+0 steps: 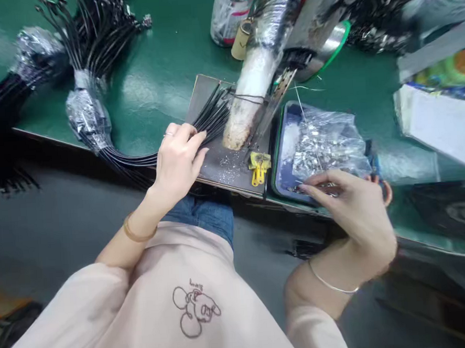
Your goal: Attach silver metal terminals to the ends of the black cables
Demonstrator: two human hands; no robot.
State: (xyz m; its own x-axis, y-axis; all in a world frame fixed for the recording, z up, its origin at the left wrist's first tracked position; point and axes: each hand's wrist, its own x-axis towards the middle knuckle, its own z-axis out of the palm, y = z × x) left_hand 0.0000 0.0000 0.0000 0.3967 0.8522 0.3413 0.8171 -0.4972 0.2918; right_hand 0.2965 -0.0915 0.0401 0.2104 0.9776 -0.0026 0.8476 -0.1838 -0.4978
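My left hand [178,159] lies on a fan of thin black cables [213,116] spread over a grey metal plate [224,166], fingers curled round the cable ends. The cables run left to a foil-wrapped bundle [85,116]. My right hand [350,209] reaches into a dark tray [283,176] beside a clear bag of small metal parts [325,142], fingers pinched over some of the small parts. A white, foil-wrapped column [251,96] stands on the plate between my hands.
A yellow clip [259,167] lies on the plate's front edge. More black cable bundles [97,30] and a foil-wrapped one [36,49] lie on the green table [156,79]. A clear cup [230,11] and tape roll [242,39] stand behind. Boxes [437,119] sit at right.
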